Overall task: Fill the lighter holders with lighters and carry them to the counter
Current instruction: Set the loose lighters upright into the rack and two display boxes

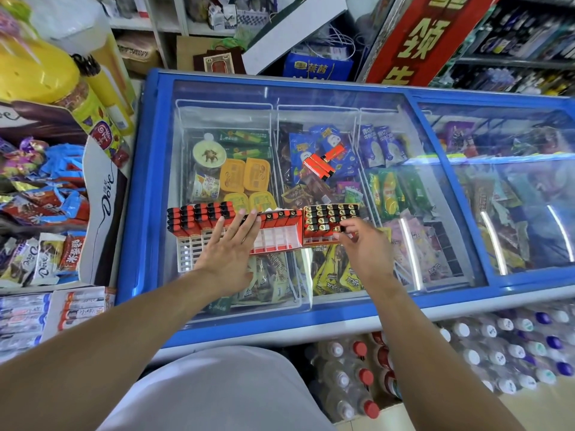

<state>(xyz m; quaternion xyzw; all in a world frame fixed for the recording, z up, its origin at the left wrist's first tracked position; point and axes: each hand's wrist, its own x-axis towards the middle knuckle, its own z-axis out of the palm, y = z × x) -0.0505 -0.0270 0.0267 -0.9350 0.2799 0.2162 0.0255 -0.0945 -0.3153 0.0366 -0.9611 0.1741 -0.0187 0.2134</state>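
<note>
While my flat left hand [231, 244] rests on the half-filled white holder [199, 244], right-hand fingers [350, 227] pinch an upright lighter [342, 228] in the red holder [329, 223].

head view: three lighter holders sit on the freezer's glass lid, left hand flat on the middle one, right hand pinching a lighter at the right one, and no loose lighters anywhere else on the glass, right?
Not quite. The head view shows a few loose orange lighters lying farther back on the freezer's glass lid. The rest holds: three lighter holders, left hand flat on the middle one, right hand pinching a lighter at the right one.
</note>
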